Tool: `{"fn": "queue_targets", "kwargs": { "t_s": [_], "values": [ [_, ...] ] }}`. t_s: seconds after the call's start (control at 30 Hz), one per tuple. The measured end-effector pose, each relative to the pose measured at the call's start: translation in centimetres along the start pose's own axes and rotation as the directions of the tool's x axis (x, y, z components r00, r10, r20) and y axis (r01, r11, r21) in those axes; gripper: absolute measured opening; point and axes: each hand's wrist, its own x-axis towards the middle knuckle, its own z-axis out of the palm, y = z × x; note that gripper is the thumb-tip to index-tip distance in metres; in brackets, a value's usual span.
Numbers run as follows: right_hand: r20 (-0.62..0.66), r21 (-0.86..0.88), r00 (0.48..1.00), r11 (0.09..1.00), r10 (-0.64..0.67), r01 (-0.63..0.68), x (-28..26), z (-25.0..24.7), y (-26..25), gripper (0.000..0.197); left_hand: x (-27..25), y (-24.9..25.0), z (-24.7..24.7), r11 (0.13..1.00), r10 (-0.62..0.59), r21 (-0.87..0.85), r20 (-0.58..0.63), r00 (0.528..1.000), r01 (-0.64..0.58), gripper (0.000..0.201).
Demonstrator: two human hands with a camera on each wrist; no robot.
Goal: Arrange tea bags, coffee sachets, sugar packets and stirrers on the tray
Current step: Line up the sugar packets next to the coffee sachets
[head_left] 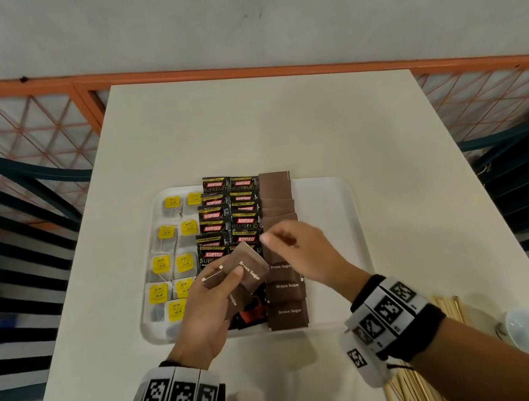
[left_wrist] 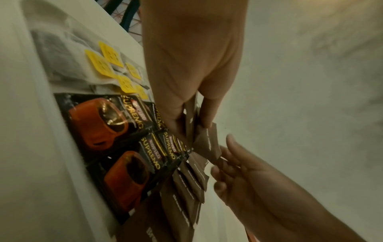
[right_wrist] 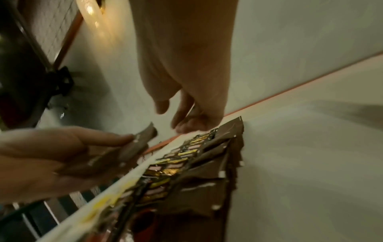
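The left hand [head_left: 209,299] grips spare sugar packets [head_left: 245,271] above the tray [head_left: 325,197], feeding the brown column. The right hand [head_left: 302,253], fingers loosely curled and empty, hovers over that column. Stirrers [head_left: 450,308] lie off the tray.

Brown sugar packets [head_left: 290,310] columned beside coffee sachets [head_left: 220,214].

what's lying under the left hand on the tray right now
Under the left hand, which holds brown sugar packets, coffee sachets lie on the tray; the hand covers most of them.
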Motion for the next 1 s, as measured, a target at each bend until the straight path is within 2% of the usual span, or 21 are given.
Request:
{"fn": "queue_targets", "kwargs": {
  "t_s": [0.07,0.17,0.33,0.5,0.7,0.87,1.0],
  "values": [
    [0.155,0.135,0.988,0.991,0.002,-0.023,-0.7,0.4,-0.5,0.022,0.3,0.2,0.4,0.999,0.02,0.036,-0.002,1.0,-0.02,0.018],
    [0.199,0.239,0.979,0.967,0.035,-0.083,-0.6,0.4,-0.3,0.018,0.7,0.3,0.9,0.997,0.037,0.063,-0.012,0.999,-0.036,0.023],
    [0.184,0.272,0.98,0.955,0.071,-0.12,0.6,-0.4,0.3,0.02,1.1,0.7,0.9,0.998,-0.035,-0.056,0.002,0.999,0.035,0.022],
    [0.082,0.255,0.989,0.957,0.12,-0.137,3.1,-2.2,1.3,0.027,0.8,0.8,0.0,0.998,-0.063,-0.031,0.008,0.998,0.063,0.028],
    [-0.063,0.209,0.987,0.969,0.146,-0.13,6.6,-4.5,2.3,0.011,0.9,0.6,-1.1,0.994,-0.104,-0.021,0.011,0.995,0.104,0.038],
    [-0.053,0.188,0.986,0.971,0.159,-0.146,8.2,-4.7,2.8,0.015,0.7,0.7,-1.5,0.995,-0.088,0.051,0.035,0.996,0.086,0.045],
    [-0.052,0.144,0.985,0.977,0.167,-0.158,8.8,-4.0,3.6,0.008,0.7,0.8,-1.3,0.998,-0.042,0.051,0.053,0.998,0.039,0.041]
  ]
}}
